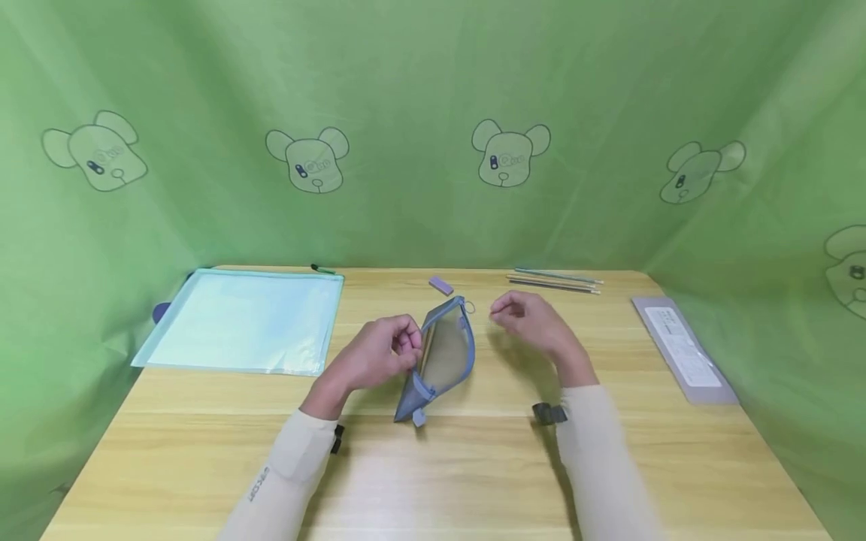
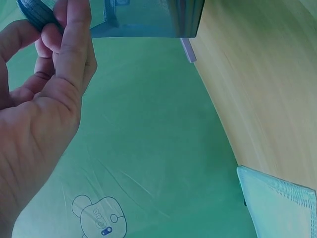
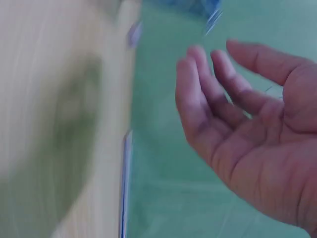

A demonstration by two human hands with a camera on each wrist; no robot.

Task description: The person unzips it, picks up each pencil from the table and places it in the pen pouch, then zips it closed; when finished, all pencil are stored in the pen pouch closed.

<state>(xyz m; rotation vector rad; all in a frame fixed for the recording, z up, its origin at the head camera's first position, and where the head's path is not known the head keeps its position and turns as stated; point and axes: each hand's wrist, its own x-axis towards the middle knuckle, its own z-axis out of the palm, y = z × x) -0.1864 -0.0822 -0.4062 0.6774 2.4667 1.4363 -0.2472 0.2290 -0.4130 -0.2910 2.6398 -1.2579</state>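
Note:
A blue mesh pencil pouch (image 1: pixel 452 349) stands near the middle of the table with its zipper mouth spread wide. Slim sticks, probably pencils, show inside along its left wall. My left hand (image 1: pixel 386 347) pinches the pouch's near-left rim between thumb and fingers; in the left wrist view that hand (image 2: pixel 54 84) holds the zippered edge (image 2: pixel 34 12). To the right of the pouch, apart from it, my right hand (image 1: pixel 534 327) hovers over the table. Its fingers are loosely bent with nothing between them, as the right wrist view of the hand (image 3: pixel 247 124) shows.
A purple eraser (image 1: pixel 441 285) lies behind the pouch. Several pencils (image 1: pixel 555 282) lie at the back right. A light blue zip folder (image 1: pixel 237 323) covers the left side, with a green-capped pen (image 1: pixel 322 269) behind it. On the right is a grey-purple flat pack (image 1: pixel 685 349).

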